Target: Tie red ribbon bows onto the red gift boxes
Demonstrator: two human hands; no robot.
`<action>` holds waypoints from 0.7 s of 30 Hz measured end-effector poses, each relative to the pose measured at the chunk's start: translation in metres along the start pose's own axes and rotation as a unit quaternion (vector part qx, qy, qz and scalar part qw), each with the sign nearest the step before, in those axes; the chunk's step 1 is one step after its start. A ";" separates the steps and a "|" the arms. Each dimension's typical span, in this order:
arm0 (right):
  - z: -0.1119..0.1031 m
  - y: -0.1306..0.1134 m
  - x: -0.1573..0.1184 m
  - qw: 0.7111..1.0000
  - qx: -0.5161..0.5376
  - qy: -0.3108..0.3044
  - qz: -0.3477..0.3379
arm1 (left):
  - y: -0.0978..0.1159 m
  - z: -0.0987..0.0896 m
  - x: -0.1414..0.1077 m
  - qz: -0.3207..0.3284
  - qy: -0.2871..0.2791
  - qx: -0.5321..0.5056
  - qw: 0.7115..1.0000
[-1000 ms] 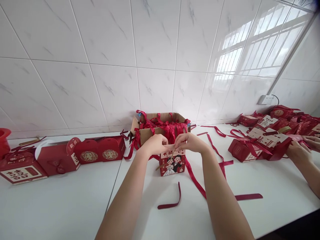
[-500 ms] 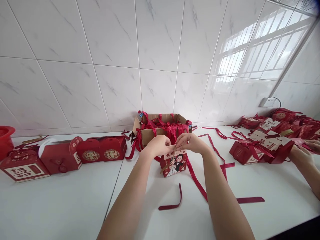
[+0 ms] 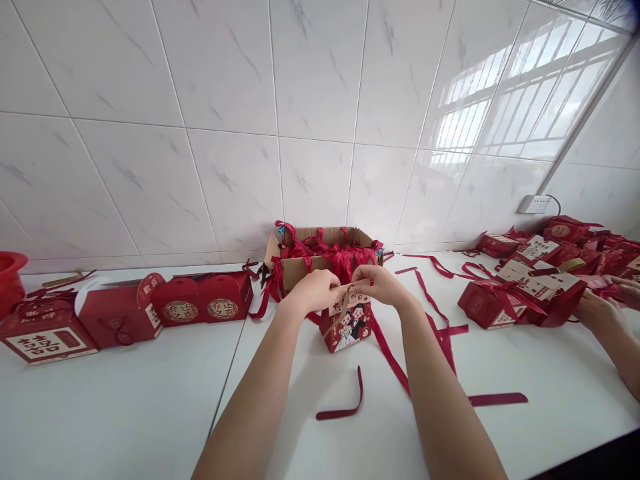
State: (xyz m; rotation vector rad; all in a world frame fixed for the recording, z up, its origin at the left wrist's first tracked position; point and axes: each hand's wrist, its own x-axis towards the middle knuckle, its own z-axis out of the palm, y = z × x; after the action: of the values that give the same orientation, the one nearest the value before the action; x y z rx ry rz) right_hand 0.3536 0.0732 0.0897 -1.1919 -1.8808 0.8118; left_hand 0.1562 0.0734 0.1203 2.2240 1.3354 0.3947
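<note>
A small red gift box [image 3: 356, 325] with a cartoon bride and groom stands on the white table [image 3: 270, 393]. My left hand [image 3: 320, 289] and my right hand [image 3: 376, 283] meet over its top, fingers pinched. Between them runs a thin tan strap [image 3: 336, 323] that hangs down the box's left front side. The fingertips partly cover one another, so the exact grip of my left hand is hidden. Behind the hands, a cardboard tray [image 3: 297, 272] holds many red ribbons. A dark red strap [image 3: 345, 412] lies in front of the box.
Several red boxes [image 3: 180, 308] line the left side, beside a red plastic container [image 3: 10, 283]. More boxes [image 3: 493, 303] pile up at the right, where another person's hands [image 3: 603, 310] work. Loose ribbons [image 3: 435, 300] and a strap [image 3: 500, 399] lie right of centre.
My right hand has shifted slightly left, its fingers closer to my left hand. More of the box's printed front shows, and the strap's lower end has moved slightly.
</note>
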 end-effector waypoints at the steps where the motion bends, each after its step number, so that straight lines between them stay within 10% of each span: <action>1: 0.000 0.002 0.001 1.000 -0.010 0.002 0.000 | 0.000 0.000 0.000 -0.003 0.001 0.002 1.000; 21: -0.004 -0.009 -0.003 0.995 -0.019 0.089 -0.050 | 0.019 0.007 -0.004 0.065 0.107 0.096 0.988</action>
State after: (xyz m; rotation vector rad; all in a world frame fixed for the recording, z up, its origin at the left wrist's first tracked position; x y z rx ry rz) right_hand 0.3537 0.0676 0.0988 -1.1438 -1.8009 0.5966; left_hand 0.1721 0.0607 0.1252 2.4952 1.3906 0.5895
